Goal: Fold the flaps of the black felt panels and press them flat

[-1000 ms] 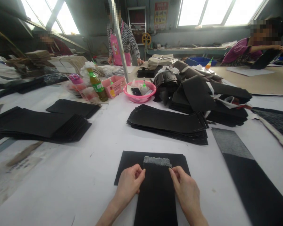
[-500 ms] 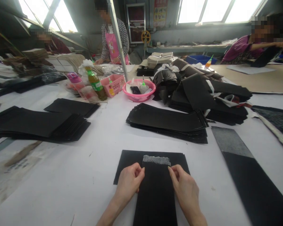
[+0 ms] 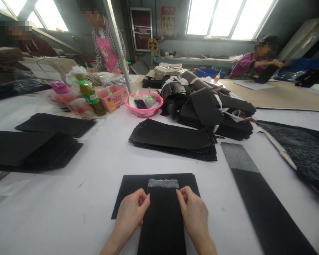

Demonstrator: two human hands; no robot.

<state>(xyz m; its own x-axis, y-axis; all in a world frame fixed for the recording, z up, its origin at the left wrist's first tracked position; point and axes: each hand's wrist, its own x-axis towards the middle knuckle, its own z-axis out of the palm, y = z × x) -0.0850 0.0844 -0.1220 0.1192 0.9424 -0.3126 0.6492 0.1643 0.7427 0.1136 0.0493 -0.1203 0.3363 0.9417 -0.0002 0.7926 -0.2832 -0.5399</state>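
A long black strip (image 3: 162,219) runs up from the bottom of the view, with a rough greyish-white band (image 3: 163,183) across its far end. My left hand (image 3: 133,209) pinches its left edge between thumb and forefinger, just below the band. Opposite, my right hand (image 3: 193,209) pinches the right edge at about the same height. Beneath the strip's far end lies a wider black sheet (image 3: 124,187), flat on the white tabletop (image 3: 90,198). The strip's near end runs out of view.
Another black strip with a grey end (image 3: 266,205) lies to the right. Beyond my hands is a stack of black pieces (image 3: 172,136); more black stacks (image 3: 48,148) lie left. A pink basin (image 3: 144,109) and a green-labelled bottle (image 3: 91,95) stand farther back. Other people work across the table.
The whole scene has shifted left in view as the head turned slightly right. Both hands keep their pinch on the strip, which looks the same against the sheet below.
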